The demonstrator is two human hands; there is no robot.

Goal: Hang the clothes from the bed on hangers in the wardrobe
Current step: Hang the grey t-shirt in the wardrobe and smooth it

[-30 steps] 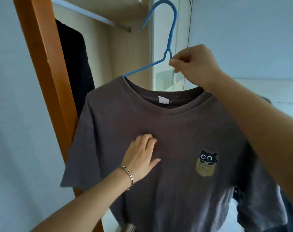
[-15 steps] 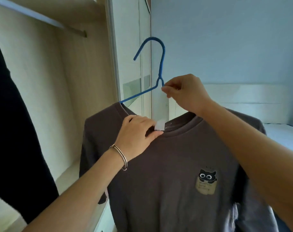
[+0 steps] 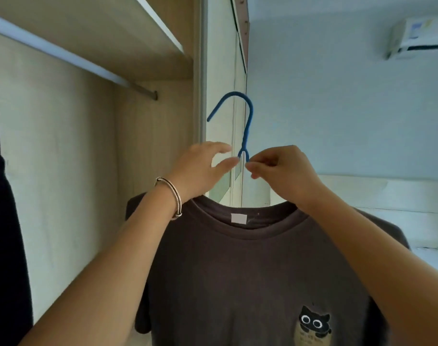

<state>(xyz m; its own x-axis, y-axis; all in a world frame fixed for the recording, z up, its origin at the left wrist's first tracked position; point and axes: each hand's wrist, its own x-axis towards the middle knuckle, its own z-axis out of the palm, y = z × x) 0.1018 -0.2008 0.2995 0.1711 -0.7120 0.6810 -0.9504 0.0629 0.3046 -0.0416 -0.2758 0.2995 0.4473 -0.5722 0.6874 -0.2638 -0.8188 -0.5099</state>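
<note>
Hanging from a thin blue wire hanger (image 3: 246,132), a soft dark brown cotton T-shirt (image 3: 237,270) with a ribbed round collar and a small cat print (image 3: 314,323) is being held up before the right edge of the pale wood-grain wardrobe (image 3: 150,146), lower than the right end of its round metal rail (image 3: 70,58). The hanger's forked neck is being pinched on its right branch by the right hand (image 3: 284,171), fingers curled together. The left hand (image 3: 200,171), a slim silver bangle (image 3: 172,197) on its wrist, is being held loose, fingers apart, its thumb tip just beside the left branch; contact cannot be told.
</note>
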